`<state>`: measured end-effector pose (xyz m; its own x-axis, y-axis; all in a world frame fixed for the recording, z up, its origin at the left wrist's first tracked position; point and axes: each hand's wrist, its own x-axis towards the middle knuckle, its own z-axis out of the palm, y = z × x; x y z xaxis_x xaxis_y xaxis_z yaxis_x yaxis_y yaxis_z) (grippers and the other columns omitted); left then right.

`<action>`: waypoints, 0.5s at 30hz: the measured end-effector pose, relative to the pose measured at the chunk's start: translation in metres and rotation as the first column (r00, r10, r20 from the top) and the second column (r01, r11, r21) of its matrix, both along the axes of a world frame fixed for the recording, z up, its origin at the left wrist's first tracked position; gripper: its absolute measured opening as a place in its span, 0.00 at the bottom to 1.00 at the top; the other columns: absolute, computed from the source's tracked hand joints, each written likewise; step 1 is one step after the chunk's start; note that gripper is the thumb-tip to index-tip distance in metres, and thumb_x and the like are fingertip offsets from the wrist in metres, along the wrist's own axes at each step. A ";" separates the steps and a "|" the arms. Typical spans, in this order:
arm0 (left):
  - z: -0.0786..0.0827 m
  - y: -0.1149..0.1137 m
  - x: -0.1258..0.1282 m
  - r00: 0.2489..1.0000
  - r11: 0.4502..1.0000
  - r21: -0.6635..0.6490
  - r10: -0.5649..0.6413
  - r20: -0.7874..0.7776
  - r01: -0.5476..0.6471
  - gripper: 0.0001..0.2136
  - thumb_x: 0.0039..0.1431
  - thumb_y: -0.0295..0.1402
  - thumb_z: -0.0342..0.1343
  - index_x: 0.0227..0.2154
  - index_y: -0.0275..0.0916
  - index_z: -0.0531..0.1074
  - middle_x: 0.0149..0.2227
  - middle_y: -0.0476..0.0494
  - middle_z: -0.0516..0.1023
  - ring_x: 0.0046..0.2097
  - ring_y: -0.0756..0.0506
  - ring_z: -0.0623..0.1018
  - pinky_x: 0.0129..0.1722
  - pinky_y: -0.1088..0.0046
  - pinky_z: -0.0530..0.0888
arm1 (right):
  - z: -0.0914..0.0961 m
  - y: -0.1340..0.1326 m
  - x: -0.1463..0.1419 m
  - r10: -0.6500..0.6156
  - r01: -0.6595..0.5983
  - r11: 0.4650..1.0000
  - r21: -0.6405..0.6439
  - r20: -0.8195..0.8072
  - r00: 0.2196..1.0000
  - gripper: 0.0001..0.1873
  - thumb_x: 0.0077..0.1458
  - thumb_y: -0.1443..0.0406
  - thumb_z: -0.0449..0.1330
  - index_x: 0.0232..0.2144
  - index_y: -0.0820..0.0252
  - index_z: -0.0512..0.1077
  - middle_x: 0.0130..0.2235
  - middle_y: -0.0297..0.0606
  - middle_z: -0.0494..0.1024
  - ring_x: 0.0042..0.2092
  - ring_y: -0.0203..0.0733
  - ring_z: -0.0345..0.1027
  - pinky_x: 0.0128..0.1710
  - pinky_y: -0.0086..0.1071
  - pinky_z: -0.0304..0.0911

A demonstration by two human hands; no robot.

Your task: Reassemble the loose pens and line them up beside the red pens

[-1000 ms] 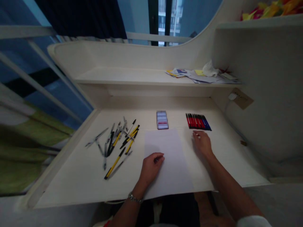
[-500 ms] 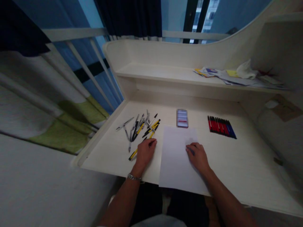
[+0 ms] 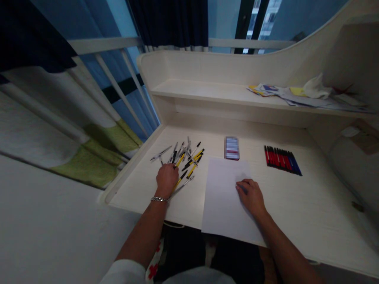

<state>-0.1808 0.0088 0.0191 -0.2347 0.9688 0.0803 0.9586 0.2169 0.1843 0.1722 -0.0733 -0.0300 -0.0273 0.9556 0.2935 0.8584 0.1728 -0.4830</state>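
Yellow pen point(image 3: 177, 183) partly hidden by left hand point(image 3: 167, 179)

You're facing a cream built-in desk point(image 3: 296, 213) with a long shelf point(image 3: 201, 90) above it, papers point(image 3: 296, 94) heaped at its right end. At the far side, a dark curtain point(image 3: 168, 19) hangs beside a window point(image 3: 262, 23) showing a tower block, while white rails point(image 3: 103, 45) and green-patterned fabric point(image 3: 89, 167) fill your left.

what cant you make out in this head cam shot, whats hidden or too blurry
All in the head view:
- left hand: covers the near end of the pen pile, so any pen in its grip is hidden
- right hand: hides the part of the sheet of paper beneath it
- rectangular item: blurred, cannot tell what it is
- shelf papers: print too small to read
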 end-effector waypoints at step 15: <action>0.062 -0.034 -0.019 0.892 0.921 0.345 0.007 0.452 -0.182 0.16 0.52 0.45 0.56 0.37 0.40 0.77 0.34 0.45 0.81 0.36 0.45 0.78 0.39 0.69 0.72 | 0.001 0.000 -0.002 -0.010 0.010 1.000 -0.008 -0.002 1.000 0.13 0.57 0.60 0.55 0.40 0.55 0.76 0.42 0.42 0.72 0.45 0.47 0.63 0.46 0.41 0.61</action>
<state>-0.2002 -0.0253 0.0810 -0.4190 0.8591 0.2939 0.7395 0.1350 0.6595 0.1702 -0.0730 -0.0286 -0.0170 0.9582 0.2856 0.8589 0.1601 -0.4864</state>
